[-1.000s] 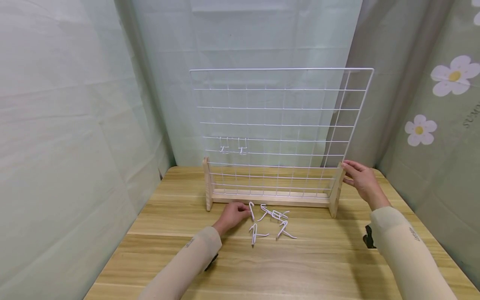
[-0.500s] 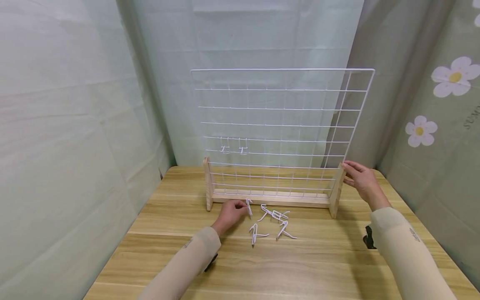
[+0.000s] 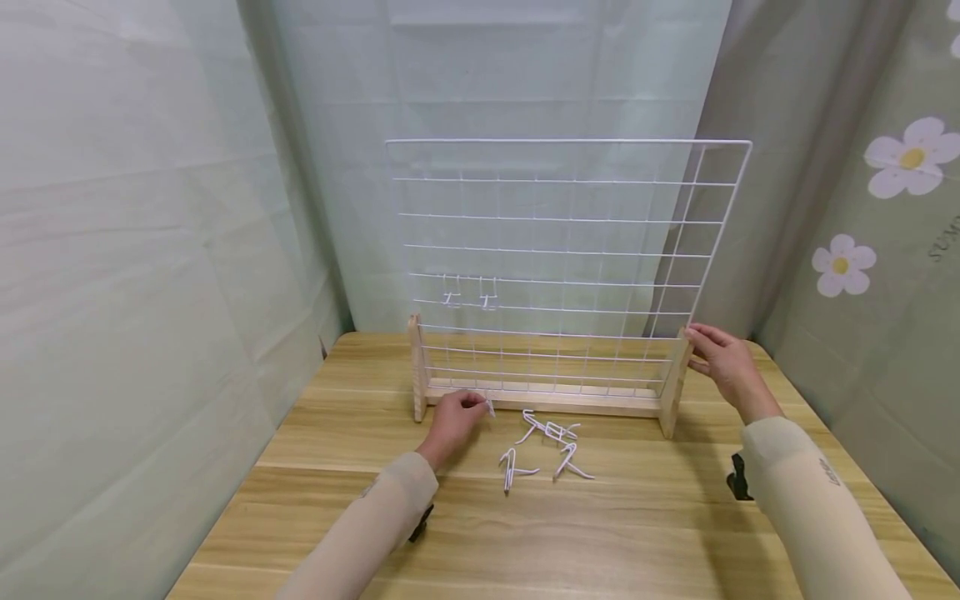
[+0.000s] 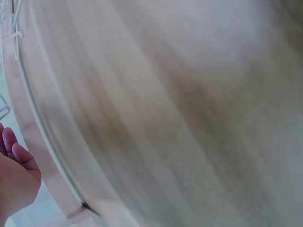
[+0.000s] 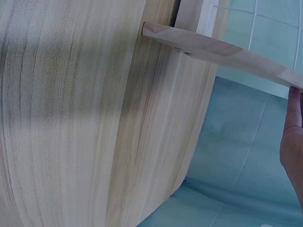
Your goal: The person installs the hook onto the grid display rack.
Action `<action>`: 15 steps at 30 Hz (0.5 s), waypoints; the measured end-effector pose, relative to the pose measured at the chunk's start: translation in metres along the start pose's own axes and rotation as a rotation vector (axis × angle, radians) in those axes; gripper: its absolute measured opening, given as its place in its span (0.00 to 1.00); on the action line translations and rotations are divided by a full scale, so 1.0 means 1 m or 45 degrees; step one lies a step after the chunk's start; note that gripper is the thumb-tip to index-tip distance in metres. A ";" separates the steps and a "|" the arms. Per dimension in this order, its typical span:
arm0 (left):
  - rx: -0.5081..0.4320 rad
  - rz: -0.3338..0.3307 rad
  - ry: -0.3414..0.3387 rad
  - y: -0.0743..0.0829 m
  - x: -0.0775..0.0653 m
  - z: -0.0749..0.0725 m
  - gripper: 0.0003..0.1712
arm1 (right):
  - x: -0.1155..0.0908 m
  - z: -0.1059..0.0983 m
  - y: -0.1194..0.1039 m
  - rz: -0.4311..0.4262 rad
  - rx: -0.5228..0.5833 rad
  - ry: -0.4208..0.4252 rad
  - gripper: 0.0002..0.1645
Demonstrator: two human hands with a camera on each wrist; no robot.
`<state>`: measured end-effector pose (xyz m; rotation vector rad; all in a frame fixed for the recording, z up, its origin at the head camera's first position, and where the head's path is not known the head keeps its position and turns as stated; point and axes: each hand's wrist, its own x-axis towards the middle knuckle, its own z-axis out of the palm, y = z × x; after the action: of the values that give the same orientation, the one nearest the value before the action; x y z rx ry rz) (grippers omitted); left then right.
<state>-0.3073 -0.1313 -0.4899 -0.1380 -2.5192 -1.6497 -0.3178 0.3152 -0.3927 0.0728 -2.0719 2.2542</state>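
Shifted leftward toward the base [image 3: 577, 407] of the wire rack [image 3: 572, 252] since the earlier frame, one white hook [image 3: 491, 408] is pinched, mostly hidden, in the left hand [image 3: 454, 419]. Well apart, the right hand [image 3: 726, 364] grips the wooden upright [image 3: 677, 383], likely to steady the rack, its far fingers unclear.

Head view forward-down, close wrist views, tabletop [image 3: 585, 533] shared

Wood-grain tabletop [image 3: 600, 533] with white wire hooks [image 3: 553, 431] right of the left fingers [image 3: 471, 395], wooden-based grid rack [image 3: 543, 401] just beyond.
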 end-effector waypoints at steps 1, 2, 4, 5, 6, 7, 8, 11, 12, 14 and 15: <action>-0.006 -0.005 0.015 0.001 0.000 -0.001 0.02 | 0.000 0.000 0.000 0.001 -0.002 0.001 0.08; -0.012 -0.013 0.034 0.003 0.001 -0.001 0.03 | 0.000 0.000 0.000 0.001 -0.011 0.002 0.08; -0.025 -0.020 0.076 0.006 0.001 -0.003 0.03 | -0.001 0.000 0.000 -0.005 -0.016 -0.001 0.08; -0.027 -0.019 0.101 0.008 0.002 -0.003 0.03 | -0.001 0.000 0.000 -0.009 -0.010 -0.004 0.08; -0.027 -0.011 0.127 0.010 0.003 -0.004 0.03 | -0.001 -0.001 0.001 -0.015 -0.006 -0.010 0.08; -0.014 -0.001 0.158 0.013 0.003 -0.004 0.04 | -0.001 -0.001 0.001 -0.021 0.001 -0.016 0.08; -0.005 0.007 0.186 0.015 0.003 -0.004 0.04 | -0.001 -0.001 0.001 -0.028 0.007 -0.023 0.08; 0.032 0.023 0.269 0.020 0.005 -0.005 0.04 | -0.002 -0.001 0.000 -0.039 0.028 -0.035 0.09; 0.046 0.030 0.294 0.021 0.005 -0.006 0.04 | -0.002 -0.001 0.000 -0.038 0.024 -0.037 0.10; 0.059 0.030 0.341 0.023 0.005 -0.006 0.04 | -0.003 -0.001 -0.001 -0.035 0.005 -0.035 0.12; 0.070 0.040 0.365 0.023 0.005 -0.007 0.03 | -0.003 -0.001 -0.001 -0.032 -0.002 -0.032 0.12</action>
<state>-0.3088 -0.1284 -0.4656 0.0604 -2.3310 -1.4680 -0.3147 0.3162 -0.3923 0.1269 -2.0736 2.2485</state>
